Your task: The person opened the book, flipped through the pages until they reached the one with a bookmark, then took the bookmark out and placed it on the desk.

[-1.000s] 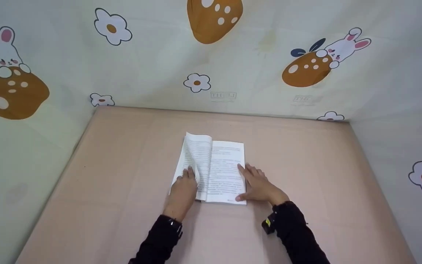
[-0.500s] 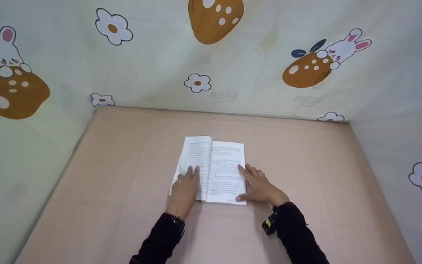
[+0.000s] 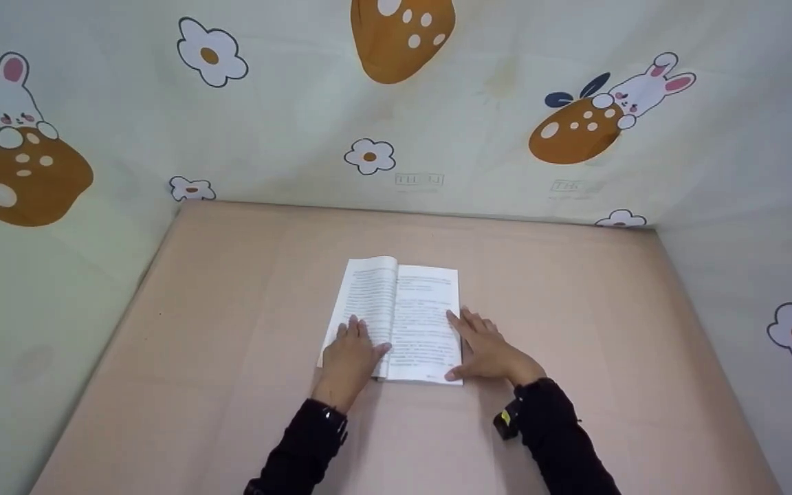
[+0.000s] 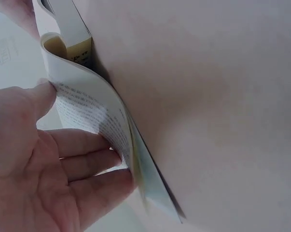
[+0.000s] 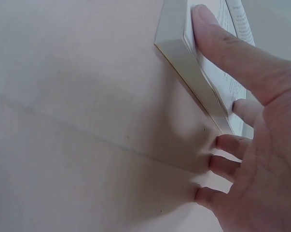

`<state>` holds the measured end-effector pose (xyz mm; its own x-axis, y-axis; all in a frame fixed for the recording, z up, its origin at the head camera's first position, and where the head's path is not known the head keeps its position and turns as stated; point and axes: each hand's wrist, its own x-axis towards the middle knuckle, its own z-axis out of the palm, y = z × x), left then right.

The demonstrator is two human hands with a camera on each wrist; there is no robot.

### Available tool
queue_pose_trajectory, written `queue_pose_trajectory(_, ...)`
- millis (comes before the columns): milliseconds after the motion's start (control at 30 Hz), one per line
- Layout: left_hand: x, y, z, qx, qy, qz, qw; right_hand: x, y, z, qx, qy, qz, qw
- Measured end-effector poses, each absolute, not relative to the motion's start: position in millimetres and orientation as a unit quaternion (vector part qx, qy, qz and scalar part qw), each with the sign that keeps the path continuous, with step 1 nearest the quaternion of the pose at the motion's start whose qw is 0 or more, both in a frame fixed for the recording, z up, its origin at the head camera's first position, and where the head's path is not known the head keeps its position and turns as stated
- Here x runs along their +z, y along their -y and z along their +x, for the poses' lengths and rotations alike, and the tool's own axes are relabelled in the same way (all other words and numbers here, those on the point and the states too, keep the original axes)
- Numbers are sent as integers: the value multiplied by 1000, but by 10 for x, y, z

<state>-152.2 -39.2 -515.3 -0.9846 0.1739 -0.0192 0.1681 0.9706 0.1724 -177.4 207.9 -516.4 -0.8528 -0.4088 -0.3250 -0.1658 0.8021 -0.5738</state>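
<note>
An open book (image 3: 427, 309) with printed white pages lies in the middle of the table. My left hand (image 3: 349, 354) rests with extended fingers on its left page (image 4: 82, 104), thumb near the spine fold. In the left wrist view that page curves up near the spine, and the fingertips touch the printed side. My right hand (image 3: 489, 350) is spread at the right edge, thumb and index finger on the right page. In the right wrist view the thumb lies on top of the thick page block (image 5: 191, 63), while the other fingers reach down beside it toward the table.
The table (image 3: 231, 289) has a plain pinkish-beige cover. A pale wall covering (image 3: 286, 103) with rabbits, flowers and brown fruit encloses its back and sides. A small black device (image 3: 506, 421) is strapped at the right wrist.
The lifted left leaf has come down flat onto the left side. My left hand has relaxed from that leaf and spread, its thumb moving toward the spine. The right hand has stayed put.
</note>
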Motion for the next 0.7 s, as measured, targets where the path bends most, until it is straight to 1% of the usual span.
queue_pose_trajectory(100, -5155, 337, -1518, 59, -995, 76, 17, -5156, -2091, -1769, -271, -922, -155, 229)
queue_pose_trajectory(333, -5229, 180, -1489, -68, -995, 74, -9, -5137, -2113, -1758, -273, -917, -151, 248)
queue_pose_trajectory(533, -5254, 110, -1498, -50, -997, 59, -7, -5137, -2130, -1763, -274, -914, -152, 258)
queue_pose_trajectory(700, -5225, 59, -1443, -87, -995, 54, -15, -5120, -2121, -1768, -278, -912, -152, 261)
